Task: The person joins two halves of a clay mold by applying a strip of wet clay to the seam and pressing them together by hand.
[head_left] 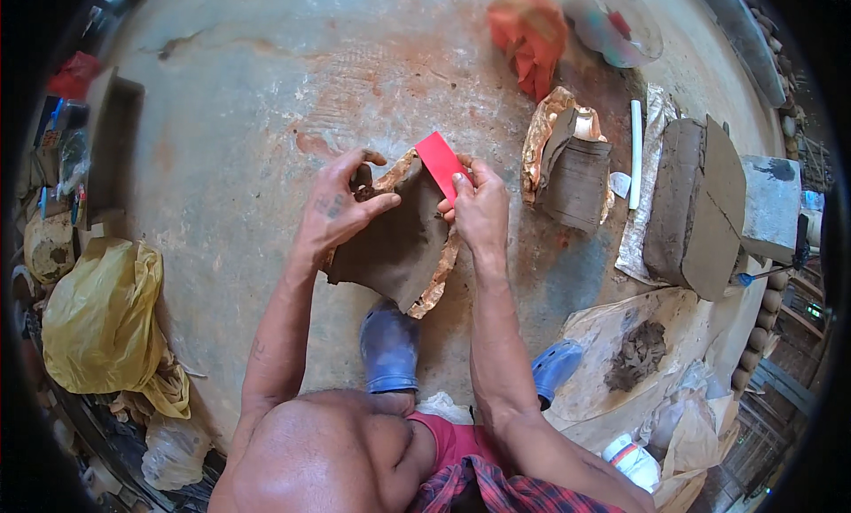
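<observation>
A curved dark grey clay slab (390, 247) edged with crumpled brown paper (434, 287) is in front of me, above my blue shoe. My left hand (341, 198) is curled round the slab's upper left edge, thumb over the clay and fingers at the outer side. A little brown material shows between its fingers. In my right hand (480, 203) is a flat red rectangular scraper (436, 163), pinched between thumb and fingers. Its far end lies over the slab's upper right edge, and I cannot tell whether it touches the clay.
To the right lie another paper-edged clay piece (574, 180), a white tube (635, 154) and a large clay block (687, 203) beside a grey block (769, 207). Further out are an orange bag (530, 39), a yellow bag (102, 313) and a clay lump (636, 355) on a sheet.
</observation>
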The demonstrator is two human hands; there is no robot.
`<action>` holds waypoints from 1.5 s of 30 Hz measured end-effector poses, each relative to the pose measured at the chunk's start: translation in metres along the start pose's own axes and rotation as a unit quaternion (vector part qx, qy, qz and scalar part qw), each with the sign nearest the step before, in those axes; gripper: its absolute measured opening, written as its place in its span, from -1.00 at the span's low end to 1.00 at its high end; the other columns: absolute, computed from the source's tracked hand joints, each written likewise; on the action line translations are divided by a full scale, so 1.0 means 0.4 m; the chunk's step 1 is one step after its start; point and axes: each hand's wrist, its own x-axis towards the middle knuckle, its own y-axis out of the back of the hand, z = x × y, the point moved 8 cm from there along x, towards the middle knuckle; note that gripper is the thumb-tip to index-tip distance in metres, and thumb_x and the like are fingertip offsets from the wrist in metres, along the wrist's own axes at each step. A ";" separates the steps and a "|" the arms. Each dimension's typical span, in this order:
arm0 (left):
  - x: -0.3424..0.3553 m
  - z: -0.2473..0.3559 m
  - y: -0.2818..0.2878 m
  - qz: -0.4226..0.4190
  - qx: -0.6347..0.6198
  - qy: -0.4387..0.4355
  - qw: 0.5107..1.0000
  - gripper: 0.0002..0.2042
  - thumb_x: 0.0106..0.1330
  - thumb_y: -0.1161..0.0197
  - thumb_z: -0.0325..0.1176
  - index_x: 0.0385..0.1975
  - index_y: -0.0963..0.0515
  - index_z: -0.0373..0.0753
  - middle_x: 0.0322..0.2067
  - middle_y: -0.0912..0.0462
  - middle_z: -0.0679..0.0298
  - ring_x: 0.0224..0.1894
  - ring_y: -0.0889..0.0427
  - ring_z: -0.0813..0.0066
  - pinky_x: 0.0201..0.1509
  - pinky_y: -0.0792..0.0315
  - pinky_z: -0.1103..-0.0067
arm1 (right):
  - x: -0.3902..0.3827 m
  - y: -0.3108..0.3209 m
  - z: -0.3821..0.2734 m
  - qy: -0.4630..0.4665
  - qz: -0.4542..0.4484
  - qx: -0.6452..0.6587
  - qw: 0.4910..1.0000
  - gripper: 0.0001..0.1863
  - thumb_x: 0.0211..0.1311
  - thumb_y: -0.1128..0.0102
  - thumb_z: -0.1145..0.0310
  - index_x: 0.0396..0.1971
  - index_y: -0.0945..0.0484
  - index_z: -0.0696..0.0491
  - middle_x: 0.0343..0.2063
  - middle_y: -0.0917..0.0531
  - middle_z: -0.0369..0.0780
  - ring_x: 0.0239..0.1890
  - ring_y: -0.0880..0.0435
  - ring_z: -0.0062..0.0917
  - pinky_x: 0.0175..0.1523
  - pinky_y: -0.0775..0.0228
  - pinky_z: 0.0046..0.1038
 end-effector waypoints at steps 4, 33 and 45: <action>0.008 -0.008 -0.011 0.021 0.034 -0.053 0.998 -0.48 0.01 -0.68 -0.21 -0.02 -0.68 -0.22 -0.28 -0.68 0.15 -0.30 -0.69 0.28 -0.17 -0.57 0.38 | 0.001 -0.020 0.008 -0.015 -0.022 -0.022 0.999 -0.59 0.48 -0.13 0.51 0.27 -0.59 0.23 -0.42 -0.76 -0.21 -0.64 -0.60 -0.71 -0.55 -0.42 -0.57; -0.115 -0.165 0.017 0.220 -0.147 0.082 0.961 -0.67 0.51 -0.25 -0.19 -0.06 -0.62 -0.41 -0.35 -0.71 0.09 -0.31 -0.64 0.34 -0.11 -0.53 0.40 | -0.165 0.406 0.183 -0.103 -0.003 -0.230 0.968 -0.71 0.44 -0.18 0.36 0.04 -0.70 0.13 -0.21 -0.81 0.02 -0.36 -0.83 -0.32 -0.16 -0.64 -0.27; -0.210 -0.126 0.110 0.262 -0.618 0.048 0.740 -0.78 0.50 -0.24 -0.21 -0.08 -0.62 -0.23 -0.12 -0.71 0.21 -0.13 -0.70 0.39 -0.14 -0.61 0.45 | -0.194 0.196 -0.237 0.254 0.049 -0.090 0.962 -0.55 0.58 -0.18 0.16 0.24 -0.61 0.18 0.16 -0.70 -0.07 0.11 -0.72 -0.36 0.20 -0.54 -0.34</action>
